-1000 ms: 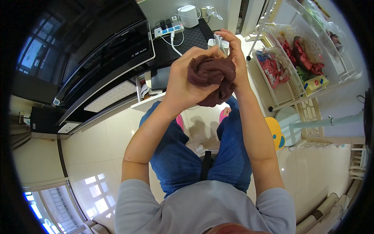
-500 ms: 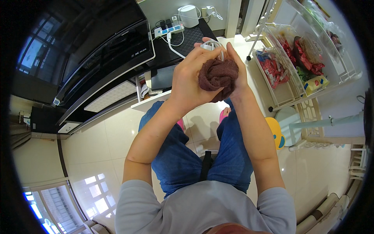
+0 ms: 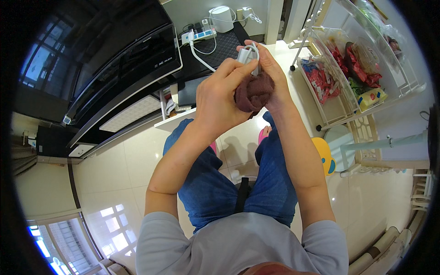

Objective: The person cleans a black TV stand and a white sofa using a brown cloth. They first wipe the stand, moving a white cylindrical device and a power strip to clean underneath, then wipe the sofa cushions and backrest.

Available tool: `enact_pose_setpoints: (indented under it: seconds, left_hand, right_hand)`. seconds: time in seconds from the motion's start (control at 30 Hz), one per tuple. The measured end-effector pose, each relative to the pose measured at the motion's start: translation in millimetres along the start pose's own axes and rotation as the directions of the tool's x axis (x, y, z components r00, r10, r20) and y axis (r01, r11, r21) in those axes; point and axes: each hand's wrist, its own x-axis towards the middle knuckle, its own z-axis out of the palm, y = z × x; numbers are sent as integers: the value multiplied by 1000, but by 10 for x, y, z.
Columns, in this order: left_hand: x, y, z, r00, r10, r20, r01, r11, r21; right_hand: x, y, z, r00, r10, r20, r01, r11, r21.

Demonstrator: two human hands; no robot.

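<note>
My left hand [image 3: 215, 98] is closed round a bunched dark brown cloth [image 3: 255, 93]. Behind the cloth my right hand [image 3: 276, 73] curls round a white power adapter [image 3: 246, 56] with its looped white cable, whose fingertips show past the adapter's far side. The cloth's right side rests against my right palm, and my left thumb reaches up to the adapter. From beside my left hand a thick white cord [image 3: 198, 57] runs up to the white power strip [image 3: 204, 35] on the black cabinet top.
A large black television [image 3: 101, 59] stands on the left. Below it a drawer [image 3: 176, 119] is pulled out. A white round device [image 3: 221, 19] sits at the back. On the right is a wheeled rack [image 3: 316, 110] with red packages. A yellow cushion-like thing [image 3: 323, 156] lies near my right leg.
The cloth and my hands have shifted slightly left, and more of the white adapter shows above the cloth. The cord's upper end has moved up and left at the power strip.
</note>
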Motion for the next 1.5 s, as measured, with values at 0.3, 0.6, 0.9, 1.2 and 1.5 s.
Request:
enact_pose_setpoints:
  seconds: [0.3, 0.6, 0.9, 1.2, 1.5]
  left_hand:
    - [-79, 51, 67, 995, -64, 82, 42, 968, 249]
    - [-317, -32, 52, 986, -83, 142, 94, 993, -66]
    - [-238, -412, -81, 996, -53, 74, 55, 998, -30]
    - [-269, -600, -346, 922, -170, 346, 325, 827, -459]
    - [-354, -715, -351, 759, -452, 469, 588, 785, -195]
  right_hand:
    - [44, 62, -37, 999, -33, -28, 36, 995, 91]
    - [164, 26, -271, 989, -60, -134, 119, 863, 491]
    - [92, -44, -199, 985, 67, 156, -114, 942, 315]
    - [70, -86, -285, 964, -13, 265, 58, 985, -162]
    - [59, 98, -88, 953, -166, 252, 278, 810, -517]
